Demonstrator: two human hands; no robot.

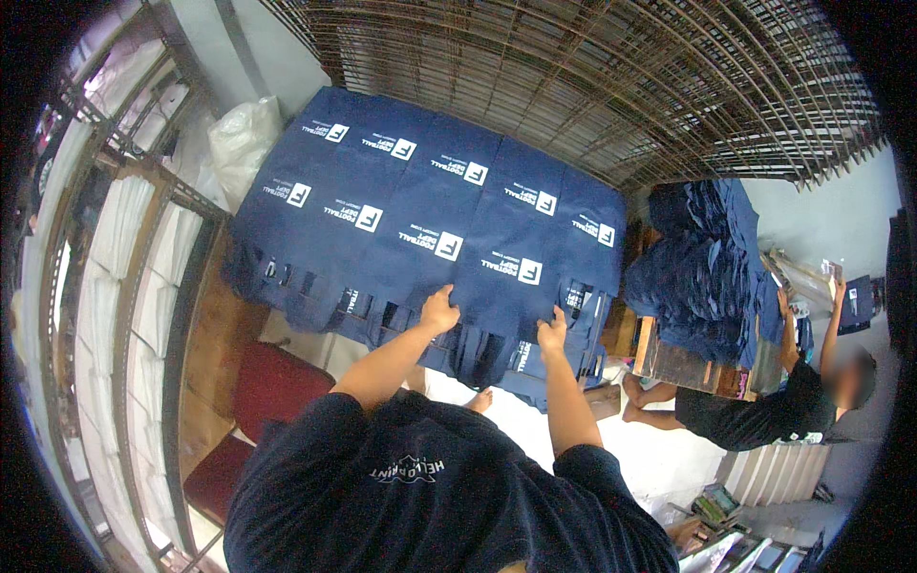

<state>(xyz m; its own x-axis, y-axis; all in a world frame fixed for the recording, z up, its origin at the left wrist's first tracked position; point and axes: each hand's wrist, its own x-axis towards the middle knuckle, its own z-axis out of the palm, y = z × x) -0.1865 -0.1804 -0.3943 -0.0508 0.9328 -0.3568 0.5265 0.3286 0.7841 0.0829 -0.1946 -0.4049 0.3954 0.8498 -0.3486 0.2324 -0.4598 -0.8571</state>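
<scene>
Rows of navy fabric bags [382, 172] with white square-and-lettering prints lie overlapped across a wide surface ahead of me. Cut-out handle strips hang along their near edge. My left hand [439, 310] is closed on the near edge of one printed bag [492, 296], with thumb and index finger showing. At the right part of this same edge my right hand [551, 331] pinches the fabric, thumb uppermost. The fingers underneath are partly hidden. Between my hands the bag's edge spans above the hanging strips.
Stacked wire drying racks [573, 76] hang over the far side. A tall pile of navy bags [693, 277] stands at right, near another person [764, 411] with raised arms. Shelves [124, 258] line the left; red chairs [272, 392] and a white plastic sack [246, 143] are nearby.
</scene>
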